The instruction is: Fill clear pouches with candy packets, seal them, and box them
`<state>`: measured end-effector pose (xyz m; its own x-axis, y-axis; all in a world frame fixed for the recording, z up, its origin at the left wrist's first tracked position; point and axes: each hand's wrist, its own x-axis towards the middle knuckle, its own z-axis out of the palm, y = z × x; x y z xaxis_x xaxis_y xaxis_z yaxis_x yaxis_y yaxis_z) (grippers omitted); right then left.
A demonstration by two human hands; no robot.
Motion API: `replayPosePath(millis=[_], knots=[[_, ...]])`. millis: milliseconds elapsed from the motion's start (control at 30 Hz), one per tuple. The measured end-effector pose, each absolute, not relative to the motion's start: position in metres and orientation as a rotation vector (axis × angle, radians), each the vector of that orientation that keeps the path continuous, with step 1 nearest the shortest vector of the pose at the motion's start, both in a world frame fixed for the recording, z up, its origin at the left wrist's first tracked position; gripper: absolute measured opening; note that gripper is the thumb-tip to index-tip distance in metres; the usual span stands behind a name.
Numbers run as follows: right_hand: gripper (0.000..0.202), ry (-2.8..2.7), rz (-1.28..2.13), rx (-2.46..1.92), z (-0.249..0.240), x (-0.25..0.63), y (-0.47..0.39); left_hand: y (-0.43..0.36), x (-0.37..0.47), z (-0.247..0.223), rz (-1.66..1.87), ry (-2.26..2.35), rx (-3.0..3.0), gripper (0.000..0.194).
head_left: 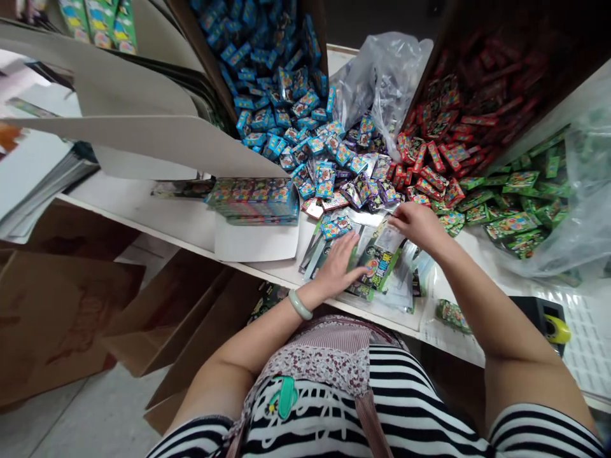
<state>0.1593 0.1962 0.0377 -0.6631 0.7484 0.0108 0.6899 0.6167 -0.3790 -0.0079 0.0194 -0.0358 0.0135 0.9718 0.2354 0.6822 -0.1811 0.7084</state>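
Observation:
My left hand (338, 267) lies palm down with fingers spread over printed plastic bags (317, 254) near the shelf's front edge. A blue packet (335, 227) rests just beyond its fingertips. My right hand (414, 224) is closed in a pinch at the top edge of a green and black printed bag (379, 259); its fingertips seem to be on the clear plastic there. Behind both hands are loose small packets: blue (324, 178), purple (363, 191) and red (432, 181).
Green packets (515, 222) lie at the right beside a clear plastic sheet (587, 191). A stack of printed cards (258, 198) stands on white card at the left. A black tape dispenser (529, 312) is at the right. Brown cardboard boxes (57, 318) are below left.

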Motion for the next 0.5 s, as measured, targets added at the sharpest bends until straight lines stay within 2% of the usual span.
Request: replayPosePath(millis=[100, 167, 267, 333, 500], knots=[[0.019, -2.476, 0.696, -1.105, 0.068, 0.176, 0.178, 0.034, -0.003, -0.011, 1.277, 1.661, 1.69, 0.031], [0.024, -2.329, 0.883, -1.054, 0.084, 0.188, 0.162, 0.04, -0.001, 0.004, 1.353, 1.6, 1.64, 0.019], [0.036, -2.254, 1.333, -0.955, 0.095, 0.204, 0.146, 0.037, -0.006, 0.019, 1.36, 1.504, 1.782, 0.02], [0.04, -2.305, 1.542, -0.941, 0.091, 0.211, 0.139, 0.028, -0.011, 0.025, 1.24, 1.439, 1.971, 0.024], [0.047, -2.133, 1.636, -1.077, 0.061, 0.2, 0.12, -0.005, -0.014, 0.03, 0.898, 1.598, 2.231, 0.038]])
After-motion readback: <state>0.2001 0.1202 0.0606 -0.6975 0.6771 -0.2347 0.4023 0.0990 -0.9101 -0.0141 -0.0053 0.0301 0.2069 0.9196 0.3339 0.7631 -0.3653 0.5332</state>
